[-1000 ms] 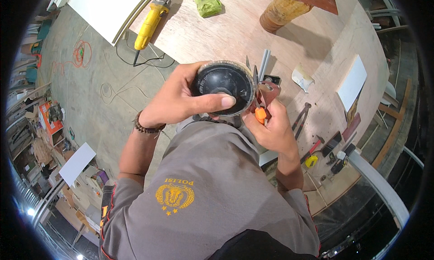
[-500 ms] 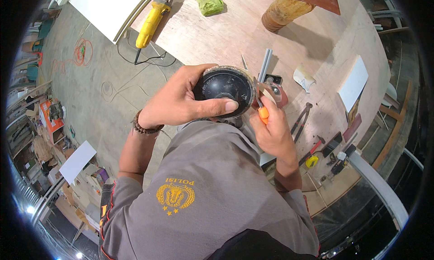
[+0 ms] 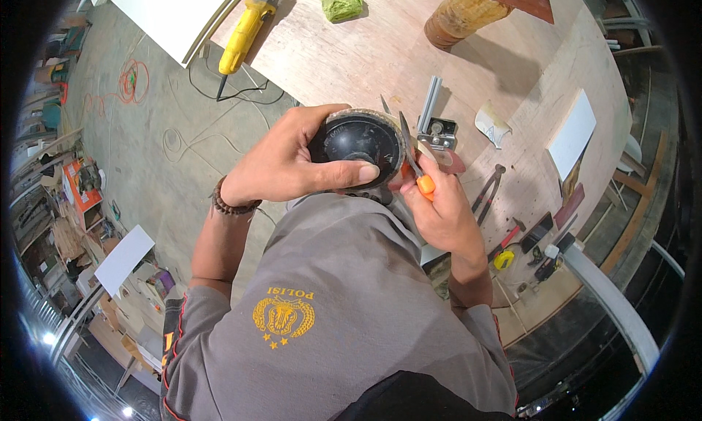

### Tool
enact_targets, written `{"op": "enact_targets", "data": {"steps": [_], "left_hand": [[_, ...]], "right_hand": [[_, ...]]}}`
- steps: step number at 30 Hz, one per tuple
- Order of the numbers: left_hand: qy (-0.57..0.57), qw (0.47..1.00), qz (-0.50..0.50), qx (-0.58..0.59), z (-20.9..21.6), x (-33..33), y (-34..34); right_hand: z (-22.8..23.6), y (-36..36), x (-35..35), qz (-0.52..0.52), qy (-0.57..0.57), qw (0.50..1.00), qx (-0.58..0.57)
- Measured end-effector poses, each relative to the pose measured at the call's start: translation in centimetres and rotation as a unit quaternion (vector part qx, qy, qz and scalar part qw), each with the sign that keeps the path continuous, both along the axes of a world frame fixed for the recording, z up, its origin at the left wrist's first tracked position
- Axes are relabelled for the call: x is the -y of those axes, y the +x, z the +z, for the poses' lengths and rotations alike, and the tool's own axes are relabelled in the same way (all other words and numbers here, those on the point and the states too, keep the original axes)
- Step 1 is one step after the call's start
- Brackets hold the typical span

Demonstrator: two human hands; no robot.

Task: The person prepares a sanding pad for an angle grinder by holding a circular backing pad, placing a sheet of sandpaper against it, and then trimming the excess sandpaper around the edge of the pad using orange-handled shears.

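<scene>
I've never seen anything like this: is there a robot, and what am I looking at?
No robot here: these are a person's own bare hands. The picture comes from a wide fisheye camera worn on the head, looking down, so straight edges bend near its rim. The left hand holds a round black disc, thumb across its face. The right hand holds orange-handled scissors, their blades at the disc's edge. On the wooden table lie a yellow power tool, a green cloth and a dark pincer-like tool.

Black disc (image 3: 357,139) (its rim (image 3: 365,111) beige), orange scissor handle (image 3: 425,185), yellow power tool (image 3: 246,37), lime-green cloth (image 3: 340,2).
</scene>
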State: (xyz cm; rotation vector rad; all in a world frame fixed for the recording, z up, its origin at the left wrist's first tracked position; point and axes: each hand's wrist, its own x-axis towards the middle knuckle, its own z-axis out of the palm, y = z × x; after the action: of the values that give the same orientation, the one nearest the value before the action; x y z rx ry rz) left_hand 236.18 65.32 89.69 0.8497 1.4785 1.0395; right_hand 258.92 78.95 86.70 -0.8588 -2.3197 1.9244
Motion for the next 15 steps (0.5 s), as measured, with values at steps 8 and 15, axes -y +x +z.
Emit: {"op": "enact_targets", "data": {"steps": [8, 15], "left_hand": [[0.003, 1.0, -0.012, -0.018, -0.1, 0.0, -0.2], [-0.003, 0.999, -0.041, -0.018, -0.1, -0.3, -0.4]], "right_hand": [[0.4, -0.2, -0.4, 0.027, 0.011, 0.998, 0.056], [-0.4, -0.2, -0.2, 0.015, 0.072, 0.997, -0.024]]}}
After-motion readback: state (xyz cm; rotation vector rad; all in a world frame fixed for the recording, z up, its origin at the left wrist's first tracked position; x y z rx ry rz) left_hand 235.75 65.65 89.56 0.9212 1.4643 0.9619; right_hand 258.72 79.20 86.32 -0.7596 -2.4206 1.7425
